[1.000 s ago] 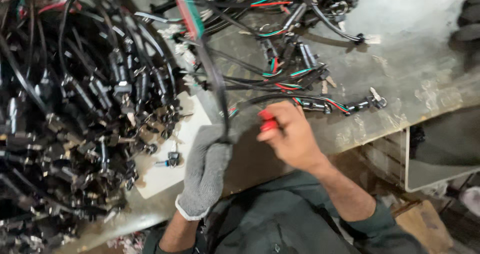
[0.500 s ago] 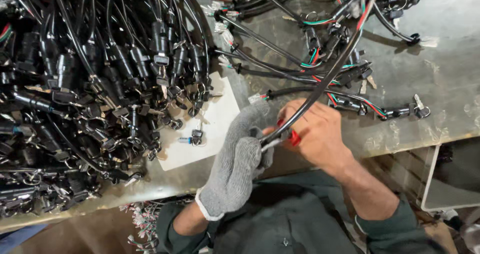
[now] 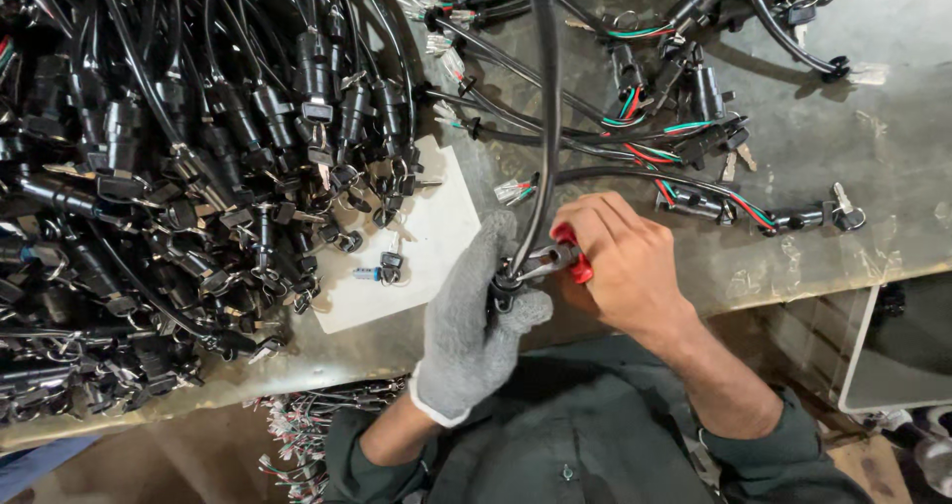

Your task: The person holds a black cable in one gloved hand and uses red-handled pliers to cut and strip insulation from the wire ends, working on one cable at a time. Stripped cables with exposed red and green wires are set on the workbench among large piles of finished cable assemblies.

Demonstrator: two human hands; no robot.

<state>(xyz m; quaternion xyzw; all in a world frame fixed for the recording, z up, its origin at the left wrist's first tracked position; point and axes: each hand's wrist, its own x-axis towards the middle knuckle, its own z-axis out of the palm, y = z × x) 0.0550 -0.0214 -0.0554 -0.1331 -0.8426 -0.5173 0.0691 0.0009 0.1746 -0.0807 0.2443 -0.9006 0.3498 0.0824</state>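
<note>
**Cable held steady for the pliers**

A black cable (image 3: 543, 117) rises from the table (image 3: 843, 137) edge, its lower end clamped in the gloved left hand (image 3: 474, 321), likely to keep it steady. The bare right hand (image 3: 623, 264) is closed on red-handled pliers (image 3: 557, 256), whose jaws meet the cable end. A heap of black cables (image 3: 178, 167) lies left, a white sheet (image 3: 421, 241) beside it

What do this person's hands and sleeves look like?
The left hand wears a grey knitted glove with a white cuff. The right hand is bare, without a glove. Both arms have dark green sleeves, pushed up from the wrists.
</note>
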